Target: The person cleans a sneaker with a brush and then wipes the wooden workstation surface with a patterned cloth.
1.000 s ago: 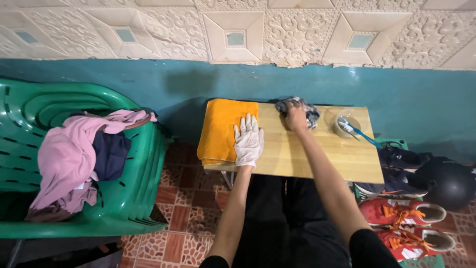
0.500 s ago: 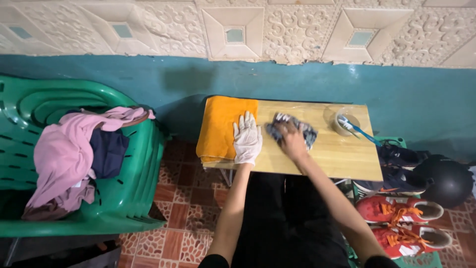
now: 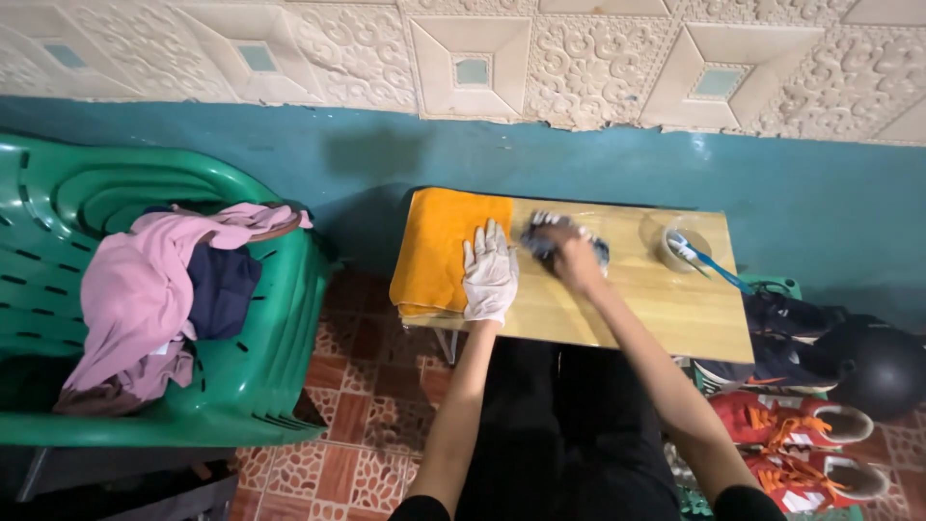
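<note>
- The left hand (image 3: 489, 273), in a white glove, lies flat with fingers spread, half on the orange towel (image 3: 446, 246) and half on the wooden table (image 3: 666, 318), gripping nothing.
- The bare right hand (image 3: 571, 259) is closed over a dark crumpled cloth (image 3: 548, 234) mid-table, beside the gloved fingers; the hand hides most of it.
- A blue brush (image 3: 704, 260) lies across a clear bowl (image 3: 666, 241).
- Clothes (image 3: 145, 289) are heaped on the green chair (image 3: 260, 376), which the picture's left edge cuts off.

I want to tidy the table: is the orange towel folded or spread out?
Folded: the orange towel lies as a neat thick rectangle on the table's left end, under the gloved left hand.
</note>
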